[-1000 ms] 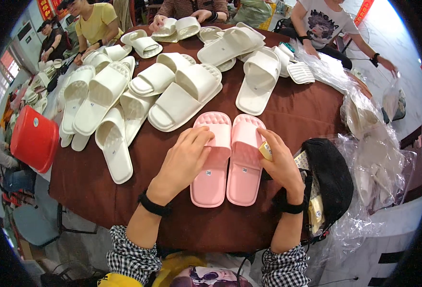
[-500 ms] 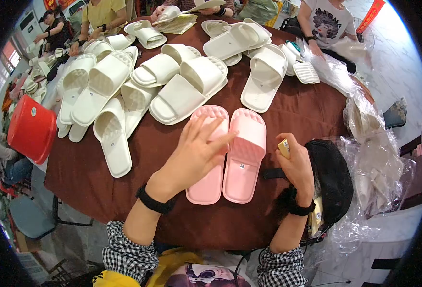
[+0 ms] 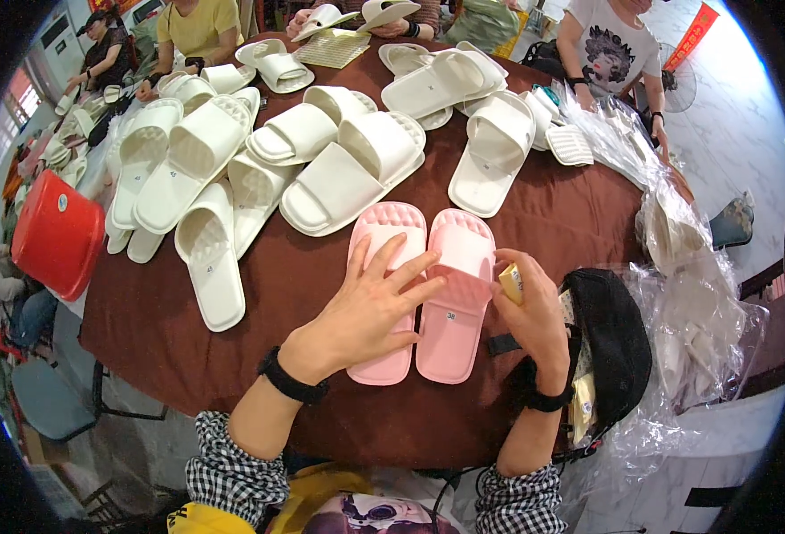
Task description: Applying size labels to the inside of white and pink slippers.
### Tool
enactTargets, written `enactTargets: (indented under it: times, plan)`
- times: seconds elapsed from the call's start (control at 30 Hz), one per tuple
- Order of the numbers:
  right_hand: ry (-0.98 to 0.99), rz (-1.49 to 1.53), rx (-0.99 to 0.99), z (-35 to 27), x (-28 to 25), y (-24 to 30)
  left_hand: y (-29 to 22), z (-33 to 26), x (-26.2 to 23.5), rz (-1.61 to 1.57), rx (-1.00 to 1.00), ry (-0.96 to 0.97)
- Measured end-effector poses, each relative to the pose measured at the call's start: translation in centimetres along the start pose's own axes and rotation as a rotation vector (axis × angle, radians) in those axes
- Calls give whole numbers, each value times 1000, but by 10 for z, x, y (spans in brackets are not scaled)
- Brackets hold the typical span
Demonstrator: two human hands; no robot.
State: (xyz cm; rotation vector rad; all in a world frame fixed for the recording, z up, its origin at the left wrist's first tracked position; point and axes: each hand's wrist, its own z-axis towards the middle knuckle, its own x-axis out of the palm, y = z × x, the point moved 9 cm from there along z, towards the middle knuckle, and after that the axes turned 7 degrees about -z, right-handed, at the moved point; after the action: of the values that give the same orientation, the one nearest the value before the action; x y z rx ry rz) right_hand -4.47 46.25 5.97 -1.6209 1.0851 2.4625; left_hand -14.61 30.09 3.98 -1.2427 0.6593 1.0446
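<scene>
A pair of pink slippers lies side by side before me, toes pointing away: a left pink slipper [image 3: 385,368] and a right pink slipper [image 3: 451,345] with a small white label on its insole. My left hand [image 3: 357,307] rests with spread fingers over the left slipper, its fingertips reaching the right one's strap edge. Between the thumb and fingers of my right hand [image 3: 538,311] is a small yellow pad of stickers [image 3: 511,283]. That hand is just right of the right slipper's strap; whether its fingertips touch the slipper, I cannot tell.
White slippers [image 3: 352,173] lie in several pairs across the far and left parts of the brown-covered table [image 3: 339,427]. A black bag [image 3: 619,343] and clear plastic wrapping [image 3: 686,311] are at the right. A red stool [image 3: 57,236] stands at left. Other people sit around the far side.
My right hand has moved left with the yellow pad, up to the right pink slipper. My left hand's fingers have spread wider and lie lower across the slippers.
</scene>
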Motion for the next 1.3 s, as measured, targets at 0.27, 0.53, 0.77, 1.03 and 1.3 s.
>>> enactTargets:
  times: [0.27, 0.53, 0.77, 1.03, 1.3]
  plan:
    - [75, -121, -110, -3, 9, 11, -2, -3, 0, -92, 36, 60]
    - [71, -169, -136, -3, 9, 16, 0, -2, 2, -124, -9, 4]
    - [37, 19, -166, -1, 1, 23, -2, 3, 1, -36, 6, -114]
    - [137, 75, -304, -10, 30, 49, -18, 8, -33, -464, 164, -337]
    - [168, 46, -346, -14, 36, 65, -17, 6, -31, -460, 171, -324]
